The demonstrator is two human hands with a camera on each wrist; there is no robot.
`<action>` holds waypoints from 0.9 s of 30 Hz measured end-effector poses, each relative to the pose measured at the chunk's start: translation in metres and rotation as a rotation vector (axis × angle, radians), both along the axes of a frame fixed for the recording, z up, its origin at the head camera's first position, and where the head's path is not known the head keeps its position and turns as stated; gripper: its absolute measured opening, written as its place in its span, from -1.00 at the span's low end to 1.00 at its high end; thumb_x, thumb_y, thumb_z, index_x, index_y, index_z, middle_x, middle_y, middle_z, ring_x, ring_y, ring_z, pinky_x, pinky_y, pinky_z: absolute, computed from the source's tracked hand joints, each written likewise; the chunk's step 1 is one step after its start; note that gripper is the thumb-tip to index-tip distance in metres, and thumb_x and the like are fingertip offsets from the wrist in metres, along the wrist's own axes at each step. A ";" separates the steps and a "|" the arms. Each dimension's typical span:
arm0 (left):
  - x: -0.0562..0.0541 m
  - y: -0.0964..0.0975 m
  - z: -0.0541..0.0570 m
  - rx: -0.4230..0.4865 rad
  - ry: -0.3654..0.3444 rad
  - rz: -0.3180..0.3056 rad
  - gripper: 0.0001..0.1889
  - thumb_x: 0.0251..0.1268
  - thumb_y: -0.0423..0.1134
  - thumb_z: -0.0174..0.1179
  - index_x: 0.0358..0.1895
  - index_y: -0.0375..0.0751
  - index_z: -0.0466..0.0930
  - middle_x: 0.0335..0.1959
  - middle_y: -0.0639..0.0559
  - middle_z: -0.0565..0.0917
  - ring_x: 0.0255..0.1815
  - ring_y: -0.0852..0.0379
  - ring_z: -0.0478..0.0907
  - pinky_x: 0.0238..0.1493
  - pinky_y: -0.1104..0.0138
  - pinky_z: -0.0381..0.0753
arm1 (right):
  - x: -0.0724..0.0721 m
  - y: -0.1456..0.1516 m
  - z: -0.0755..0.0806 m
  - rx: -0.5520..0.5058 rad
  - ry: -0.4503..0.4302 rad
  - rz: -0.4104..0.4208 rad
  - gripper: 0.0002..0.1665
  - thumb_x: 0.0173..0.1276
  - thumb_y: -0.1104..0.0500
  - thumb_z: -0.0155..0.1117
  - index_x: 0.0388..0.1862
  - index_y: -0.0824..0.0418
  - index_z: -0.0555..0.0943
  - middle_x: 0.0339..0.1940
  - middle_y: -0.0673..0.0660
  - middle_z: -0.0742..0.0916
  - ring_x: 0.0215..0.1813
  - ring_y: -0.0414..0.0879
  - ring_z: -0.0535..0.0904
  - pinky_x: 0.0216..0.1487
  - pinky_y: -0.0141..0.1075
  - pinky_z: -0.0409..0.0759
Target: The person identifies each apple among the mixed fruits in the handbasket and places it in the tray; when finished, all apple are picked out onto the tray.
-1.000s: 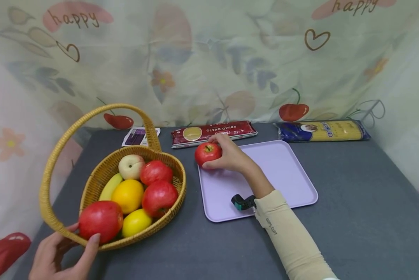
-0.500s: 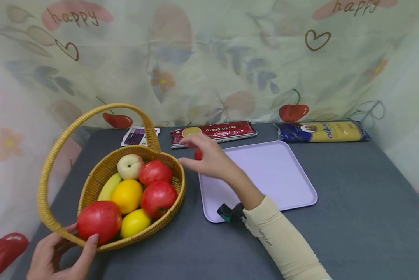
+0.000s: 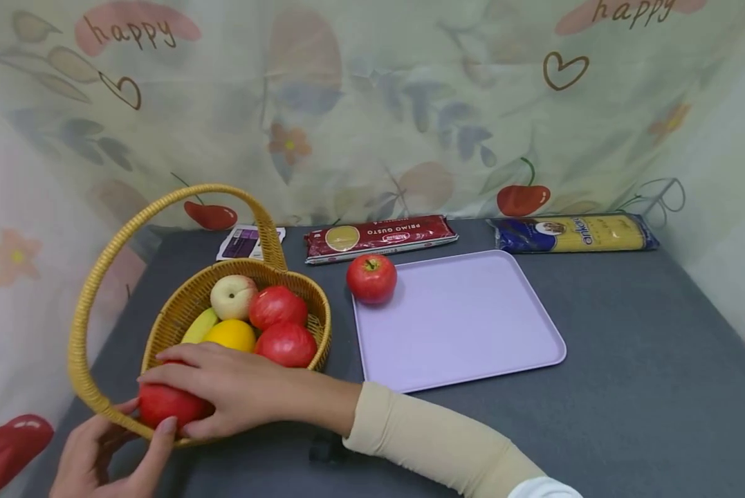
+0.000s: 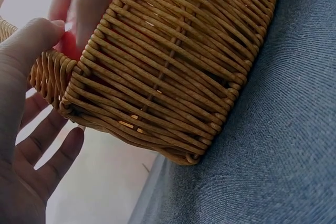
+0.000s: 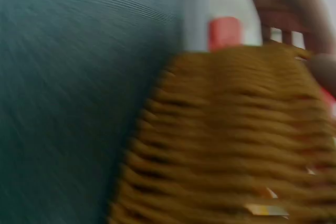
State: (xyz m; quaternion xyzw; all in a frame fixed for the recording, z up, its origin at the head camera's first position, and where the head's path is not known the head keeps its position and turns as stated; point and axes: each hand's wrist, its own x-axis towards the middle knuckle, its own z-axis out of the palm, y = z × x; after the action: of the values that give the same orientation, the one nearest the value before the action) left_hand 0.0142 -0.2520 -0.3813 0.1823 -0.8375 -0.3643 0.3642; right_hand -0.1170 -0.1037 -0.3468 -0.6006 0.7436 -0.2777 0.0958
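My left hand (image 3: pixel 86 460) grips the near-left rim of the wicker basket (image 4: pixel 163 72), at the foot of its tall handle (image 3: pixel 81 311). In the basket's near end lies a large red oval fruit (image 3: pixel 167 404). My right hand (image 3: pixel 244 387) reaches across the basket and holds this fruit, fingers curved over its top and thumb on its near side. Behind the hand show a peach (image 3: pixel 232 296), part of a banana (image 3: pixel 199 325), an orange (image 3: pixel 232 335) and two red fruits (image 3: pixel 277 307). The lemon is hidden under the right hand.
Right of the basket, a red apple (image 3: pixel 372 278) sits on the corner of a lilac tray (image 3: pixel 465 325). Along the back lie a red pasta packet (image 3: pixel 381 237), a blue-and-yellow pasta packet (image 3: pixel 574 232) and a small purple-labelled pack (image 3: pixel 244 242). A patterned cloth (image 3: pixel 372 104) hangs behind.
My right hand has let go of the apple at the tray's corner and swung left and nearer, onto the large red fruit in the basket. The left hand keeps its place.
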 end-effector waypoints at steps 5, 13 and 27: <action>0.000 0.002 0.000 0.020 -0.034 0.036 -0.52 0.00 -0.33 0.57 0.05 -0.30 0.68 -0.15 0.17 0.57 -0.17 0.38 0.49 -0.17 0.76 0.45 | 0.005 -0.010 -0.013 0.017 0.044 -0.034 -0.10 0.34 -0.11 0.37 0.58 -0.03 0.23 0.54 0.00 0.28 0.41 -0.33 0.17 0.24 -0.68 0.14; 0.001 0.008 -0.002 0.087 -0.107 0.105 -0.51 0.09 -0.17 0.55 0.11 -0.15 0.65 -0.06 0.03 0.66 -0.18 0.46 0.48 -0.11 0.72 0.43 | 0.015 -0.002 -0.017 -0.101 0.189 -0.147 -0.22 0.32 -0.16 0.34 0.43 0.06 0.37 0.36 0.05 0.44 0.24 -0.26 0.33 0.13 -0.69 0.26; 0.003 0.011 -0.002 0.071 -0.110 0.072 -0.49 0.14 -0.19 0.52 0.17 -0.13 0.62 0.01 -0.05 0.66 -0.14 0.48 0.46 0.02 0.66 0.44 | 0.016 0.002 -0.018 -0.139 0.186 -0.182 -0.27 0.27 -0.15 0.37 0.38 0.00 0.44 0.26 0.05 0.43 0.15 -0.27 0.31 -0.02 -0.69 0.31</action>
State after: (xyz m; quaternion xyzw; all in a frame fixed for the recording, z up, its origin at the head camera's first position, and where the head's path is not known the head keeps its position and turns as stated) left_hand 0.0174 -0.2406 -0.3830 0.2449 -0.8356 -0.3701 0.3239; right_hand -0.1008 -0.1022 -0.3650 -0.5590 0.7796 -0.2794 -0.0410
